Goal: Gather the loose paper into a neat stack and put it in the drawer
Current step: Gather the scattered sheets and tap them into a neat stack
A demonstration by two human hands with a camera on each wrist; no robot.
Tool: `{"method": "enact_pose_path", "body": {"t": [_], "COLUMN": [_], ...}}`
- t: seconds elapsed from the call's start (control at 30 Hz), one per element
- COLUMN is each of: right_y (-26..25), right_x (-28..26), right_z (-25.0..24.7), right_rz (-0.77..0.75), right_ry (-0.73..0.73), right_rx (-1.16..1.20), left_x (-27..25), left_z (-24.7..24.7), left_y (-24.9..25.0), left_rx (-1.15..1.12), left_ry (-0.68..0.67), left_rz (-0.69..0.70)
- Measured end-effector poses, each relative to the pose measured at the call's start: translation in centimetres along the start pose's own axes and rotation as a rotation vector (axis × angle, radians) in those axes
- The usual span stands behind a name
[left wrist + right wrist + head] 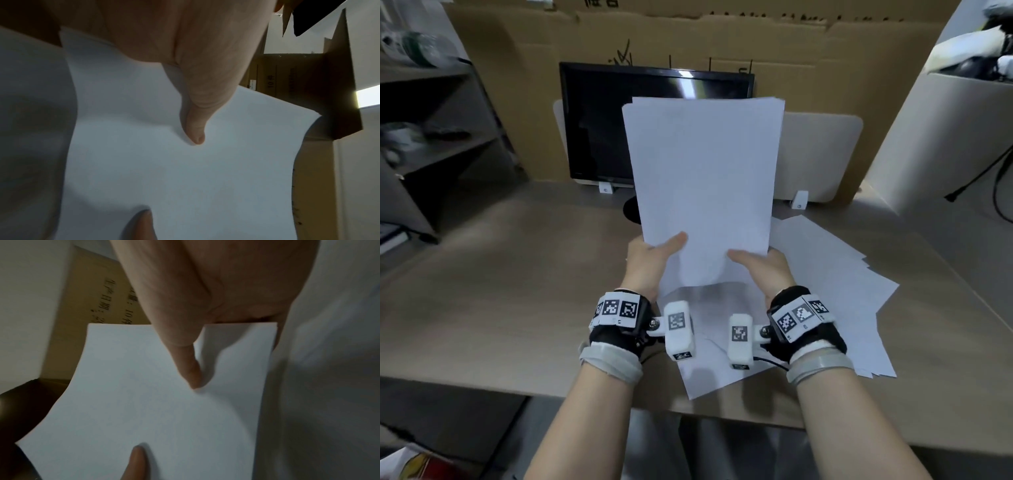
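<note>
A stack of white paper [703, 178] stands upright above the desk, its top edges slightly uneven. My left hand [654, 257] grips its lower left side, thumb on the front sheet. My right hand [756, 263] grips the lower right side the same way. In the left wrist view my left thumb [195, 126] presses on the paper [185, 178]. The right wrist view has my right thumb [189, 366] on the paper [154, 410]. More loose white sheets [842, 291] lie fanned on the desk below and to the right. No drawer is in view.
A dark monitor [599, 126] stands behind the stack, with a cardboard wall [808, 51] at the back. Grey shelves [431, 137] are at the left. The wooden desk [500, 274] reaches to its front edge near my forearms.
</note>
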State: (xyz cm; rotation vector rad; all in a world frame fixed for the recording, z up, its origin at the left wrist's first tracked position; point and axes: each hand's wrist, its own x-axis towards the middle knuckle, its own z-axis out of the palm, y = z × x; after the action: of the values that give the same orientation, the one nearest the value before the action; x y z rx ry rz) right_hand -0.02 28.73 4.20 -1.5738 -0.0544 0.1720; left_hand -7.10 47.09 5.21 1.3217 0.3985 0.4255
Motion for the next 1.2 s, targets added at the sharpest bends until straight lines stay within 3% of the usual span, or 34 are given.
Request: {"method": "enact_pose_path", "body": {"t": [0.17, 0.33, 0.53, 0.67, 0.8, 0.93, 1.07, 1.2], "right_y": [-1.6, -2.4, -0.1, 1.3, 2.0, 0.9, 0.6, 1.2], "right_x": [-1.4, -2.8, -4.8, -5.3, -4.7, -5.3, -5.1, -5.1], "right_z": [-2.7, -8.5, -14.9, -16.6, -17.7, -17.5, -17.8, -17.5], "right_rz": [-0.049, -0.097, 0.072, 0.19, 0.253, 0.313, 0.367, 0.381], "right_ry": [-0.085, 0.164, 0.285, 0.306, 0.294, 0.272, 0.286, 0.276], "right_rx": [-0.061, -0.128, -0.264, -0.329, -0.395, -0.332, -0.216, -0.215], "left_x": [-0.8, -1.7, -4.3, -5.1, -4.5, 0.7, -4.6, -4.7], "left_z": [2.0, 7.4, 12.3, 12.8, 13.4, 13.8, 13.7, 13.2], "left_y": [1.2, 0.9, -2.3, -4.4, -5.0, -10.2, -3.9, -3.9], "left_rx": [-0.008, 0.052, 0.233, 0.412, 0.503, 0.682, 0.479, 0.408], "left_ry": [-0.038, -0.133, -0.35, -0.443, -0.415, -0.316, -0.378, -0.389], "left_rz": [0.019, -0.026, -0.283, -0.346, -0.307, -0.24, -0.279, -0.305]}}
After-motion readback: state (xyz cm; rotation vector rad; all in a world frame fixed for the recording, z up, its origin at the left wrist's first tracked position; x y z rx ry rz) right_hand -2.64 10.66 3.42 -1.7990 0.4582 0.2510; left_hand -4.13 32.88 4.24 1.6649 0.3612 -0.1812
